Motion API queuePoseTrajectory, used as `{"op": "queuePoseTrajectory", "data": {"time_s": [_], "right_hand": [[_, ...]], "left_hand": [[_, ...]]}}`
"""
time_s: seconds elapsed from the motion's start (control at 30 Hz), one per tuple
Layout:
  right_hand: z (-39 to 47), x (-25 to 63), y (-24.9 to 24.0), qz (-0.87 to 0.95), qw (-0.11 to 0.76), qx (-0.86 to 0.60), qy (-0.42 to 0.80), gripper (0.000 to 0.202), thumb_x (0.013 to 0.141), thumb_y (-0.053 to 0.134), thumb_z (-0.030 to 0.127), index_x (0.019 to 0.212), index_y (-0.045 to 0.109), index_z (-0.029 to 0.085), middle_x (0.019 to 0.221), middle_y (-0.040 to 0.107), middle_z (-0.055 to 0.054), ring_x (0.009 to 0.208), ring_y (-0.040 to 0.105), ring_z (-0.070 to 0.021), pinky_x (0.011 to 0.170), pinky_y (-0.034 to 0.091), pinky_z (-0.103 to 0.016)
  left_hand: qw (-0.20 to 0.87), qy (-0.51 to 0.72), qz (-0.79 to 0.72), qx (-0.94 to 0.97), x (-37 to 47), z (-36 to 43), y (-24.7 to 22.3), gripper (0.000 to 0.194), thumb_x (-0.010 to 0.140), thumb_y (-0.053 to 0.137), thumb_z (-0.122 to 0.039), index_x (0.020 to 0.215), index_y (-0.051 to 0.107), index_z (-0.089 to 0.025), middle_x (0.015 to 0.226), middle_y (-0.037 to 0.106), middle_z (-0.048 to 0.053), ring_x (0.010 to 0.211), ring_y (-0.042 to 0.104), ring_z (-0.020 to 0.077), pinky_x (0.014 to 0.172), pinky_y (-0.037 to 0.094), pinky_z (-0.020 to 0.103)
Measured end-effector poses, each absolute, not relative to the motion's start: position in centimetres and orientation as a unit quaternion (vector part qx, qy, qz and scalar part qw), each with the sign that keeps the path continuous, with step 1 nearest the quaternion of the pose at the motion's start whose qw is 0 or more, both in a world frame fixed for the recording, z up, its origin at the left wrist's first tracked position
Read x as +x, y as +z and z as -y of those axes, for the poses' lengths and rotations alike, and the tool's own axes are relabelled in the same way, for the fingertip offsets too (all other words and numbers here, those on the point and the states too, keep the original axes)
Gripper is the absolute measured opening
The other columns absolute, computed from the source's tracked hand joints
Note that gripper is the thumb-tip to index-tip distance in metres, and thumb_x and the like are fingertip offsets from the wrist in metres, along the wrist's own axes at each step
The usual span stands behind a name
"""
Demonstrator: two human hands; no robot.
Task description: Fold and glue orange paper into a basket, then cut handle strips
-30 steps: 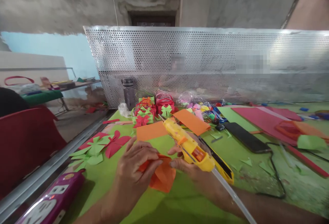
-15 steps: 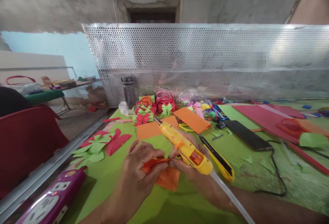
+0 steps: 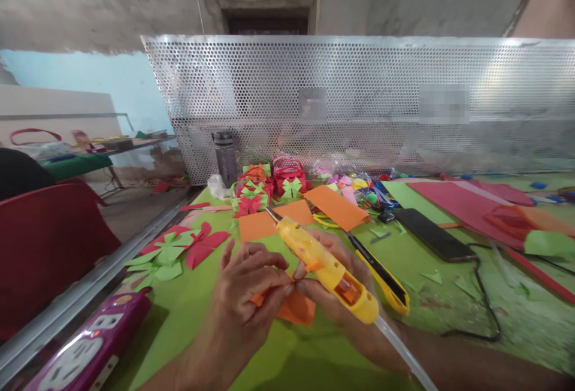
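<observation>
My left hand (image 3: 245,295) pinches a folded piece of orange paper (image 3: 297,312) between thumb and fingers, the other fingers bent above it. My right hand (image 3: 335,314) carries a yellow hot glue gun (image 3: 302,241), and its thumb and a fingertip meet at the paper's edge beside my left fingertips. The glue gun's nozzle points up and away to the left, clear of the paper, and a translucent glue stick (image 3: 402,346) sticks out of its back. The fingers cover much of the folded paper.
A yellow utility knife (image 3: 381,277) and a black phone (image 3: 433,234) with a cable lie right. Orange sheets (image 3: 336,206) are ahead; paper flowers (image 3: 206,244) and a purple power strip (image 3: 90,343) sit left. Small decorated boxes (image 3: 290,178) and a bottle (image 3: 226,160) stand at the perforated metal panel (image 3: 269,97).
The orange paper has turned slightly in my fingers, with less of its upper fold showing. The glue gun's back end has dipped a little to the right. Both hands keep their grip.
</observation>
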State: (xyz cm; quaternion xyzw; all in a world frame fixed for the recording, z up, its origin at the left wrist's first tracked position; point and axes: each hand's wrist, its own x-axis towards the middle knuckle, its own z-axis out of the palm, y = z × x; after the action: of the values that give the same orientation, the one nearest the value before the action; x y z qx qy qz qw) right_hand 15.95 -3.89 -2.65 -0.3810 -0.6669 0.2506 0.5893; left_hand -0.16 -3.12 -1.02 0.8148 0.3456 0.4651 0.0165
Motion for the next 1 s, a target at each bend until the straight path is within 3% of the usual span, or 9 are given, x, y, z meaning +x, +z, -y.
{"op": "queuePoseTrajectory", "data": {"time_s": [0.2,0.5,0.7,1.0], "right_hand": [[3.5,16.4,-3.8,0.679,0.578,-0.361,0.273,0.051,0.070,0.066,0.017,0.116,0.050,0.030,0.078,0.067,0.005,0.072,0.064,-0.0165,0.063,0.052,-0.024],[3.0,16.4,-4.3,0.679,0.581,-0.365,0.261,0.046,0.071,0.066,0.019,0.113,0.051,0.028,0.074,0.066,0.005,0.069,0.065,-0.0177,0.061,0.052,-0.025],[3.2,16.4,-4.1,0.689,0.570,-0.358,0.269,0.045,0.072,0.065,0.017,0.112,0.050,0.032,0.070,0.064,0.007,0.071,0.065,-0.0171,0.057,0.051,-0.022],[3.2,16.7,-3.4,0.694,0.560,-0.383,0.240,0.036,0.072,0.064,0.018,0.106,0.053,0.026,0.069,0.063,0.005,0.059,0.059,-0.0145,0.049,0.046,-0.022]], "left_hand": [[-0.003,0.442,-0.354,0.824,-0.4,3.3,-0.8,0.015,0.081,0.060,-0.020,0.068,0.066,-0.026,0.085,0.070,-0.001,0.088,0.058,0.0197,0.100,0.025,0.053],[-0.006,0.433,-0.359,0.826,-0.5,3.2,-1.0,0.015,0.082,0.059,-0.021,0.070,0.067,-0.027,0.085,0.070,-0.002,0.089,0.058,0.0209,0.098,0.025,0.055],[0.020,0.455,-0.342,0.822,-0.2,3.2,-1.0,0.017,0.081,0.060,-0.017,0.067,0.066,-0.025,0.083,0.070,-0.002,0.085,0.057,0.0197,0.092,0.034,0.049],[0.002,0.438,-0.357,0.825,-0.9,2.8,-1.2,0.018,0.081,0.056,-0.014,0.068,0.065,-0.023,0.094,0.071,0.001,0.098,0.055,0.0240,0.099,0.021,0.061]]}}
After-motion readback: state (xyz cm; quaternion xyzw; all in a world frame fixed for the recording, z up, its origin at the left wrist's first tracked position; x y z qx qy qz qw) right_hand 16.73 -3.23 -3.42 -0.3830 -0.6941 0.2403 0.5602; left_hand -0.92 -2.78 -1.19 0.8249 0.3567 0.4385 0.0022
